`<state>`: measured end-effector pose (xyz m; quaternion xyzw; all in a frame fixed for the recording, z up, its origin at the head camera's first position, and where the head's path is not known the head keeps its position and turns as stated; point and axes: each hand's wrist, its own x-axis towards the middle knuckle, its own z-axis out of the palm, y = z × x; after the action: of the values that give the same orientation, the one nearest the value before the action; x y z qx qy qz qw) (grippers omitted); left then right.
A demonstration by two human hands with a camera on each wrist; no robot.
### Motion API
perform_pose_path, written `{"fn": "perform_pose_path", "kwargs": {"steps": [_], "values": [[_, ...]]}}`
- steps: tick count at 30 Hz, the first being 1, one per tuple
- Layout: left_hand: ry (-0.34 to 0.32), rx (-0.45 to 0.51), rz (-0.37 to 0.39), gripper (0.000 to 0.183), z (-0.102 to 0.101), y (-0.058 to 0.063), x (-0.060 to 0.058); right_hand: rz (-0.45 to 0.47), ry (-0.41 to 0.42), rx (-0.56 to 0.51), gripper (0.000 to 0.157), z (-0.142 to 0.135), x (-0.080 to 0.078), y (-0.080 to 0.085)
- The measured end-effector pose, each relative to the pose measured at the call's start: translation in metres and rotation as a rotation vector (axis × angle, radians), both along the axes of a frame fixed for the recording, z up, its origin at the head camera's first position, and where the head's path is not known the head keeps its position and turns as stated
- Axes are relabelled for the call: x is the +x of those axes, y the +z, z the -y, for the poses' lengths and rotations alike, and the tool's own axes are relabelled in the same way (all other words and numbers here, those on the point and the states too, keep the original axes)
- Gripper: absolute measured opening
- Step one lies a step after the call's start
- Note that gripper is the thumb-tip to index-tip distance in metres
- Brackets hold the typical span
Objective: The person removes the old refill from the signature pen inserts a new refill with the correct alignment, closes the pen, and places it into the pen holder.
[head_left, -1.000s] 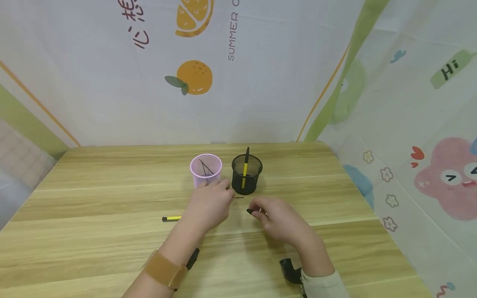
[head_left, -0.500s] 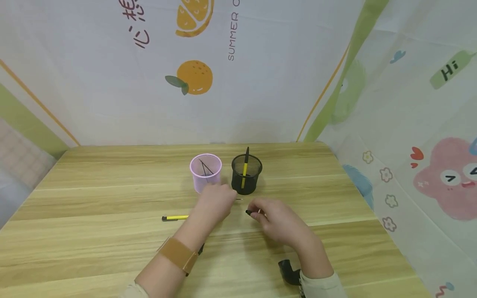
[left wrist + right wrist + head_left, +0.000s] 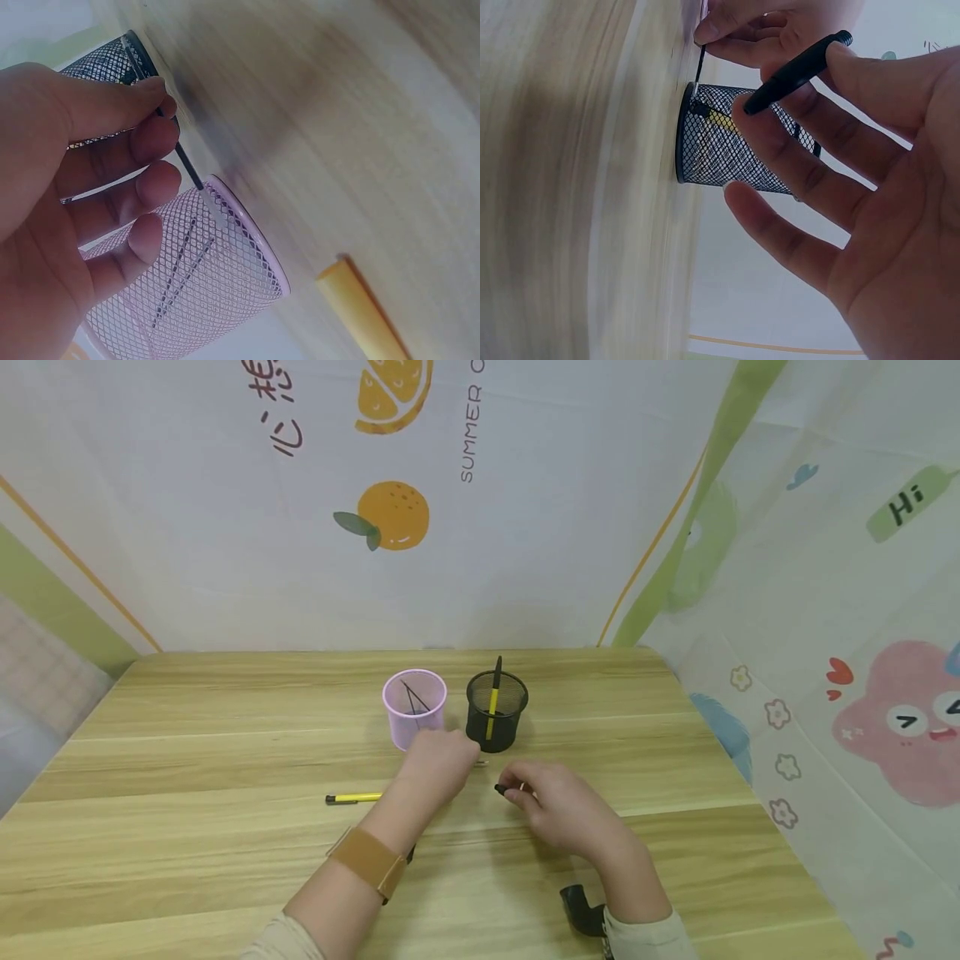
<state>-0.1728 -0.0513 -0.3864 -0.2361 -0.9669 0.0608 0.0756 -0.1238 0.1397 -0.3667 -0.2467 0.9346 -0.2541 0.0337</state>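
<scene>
My left hand [image 3: 441, 770] pinches a thin pen refill [image 3: 189, 163] between thumb and forefinger; the refill is dark along most of its length with a clear end. Its tip shows just right of that hand in the head view. Thumb and fingers of my right hand [image 3: 561, 802] grip a short black pen part [image 3: 799, 73], threaded at one end and tapered at the other. A yellow pen barrel [image 3: 356, 798] with a black end lies on the table, partly behind my left forearm.
A pink mesh cup [image 3: 405, 727] holds thin dark sticks like refills. Beside it, a black mesh cup [image 3: 480, 731] has a black-and-yellow pen [image 3: 493, 700] standing in it. A black curved object [image 3: 581, 912] sits by my right wrist. White printed cloth hangs behind the table [image 3: 225, 735].
My left hand and forearm have shifted slightly right, the refill still pinched, and more of the yellow barrel shows. My right hand stays almost still with the black pen part.
</scene>
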Motion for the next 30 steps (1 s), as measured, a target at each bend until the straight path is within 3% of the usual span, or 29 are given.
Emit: {"fn": "perform_pose_path", "kwargs": {"steps": [30], "values": [[-0.018,-0.057,0.025,0.011,-0.004,-0.0043,-0.006,0.018,0.004,0.006,0.01,0.0001,-0.0004,0.0016]]}}
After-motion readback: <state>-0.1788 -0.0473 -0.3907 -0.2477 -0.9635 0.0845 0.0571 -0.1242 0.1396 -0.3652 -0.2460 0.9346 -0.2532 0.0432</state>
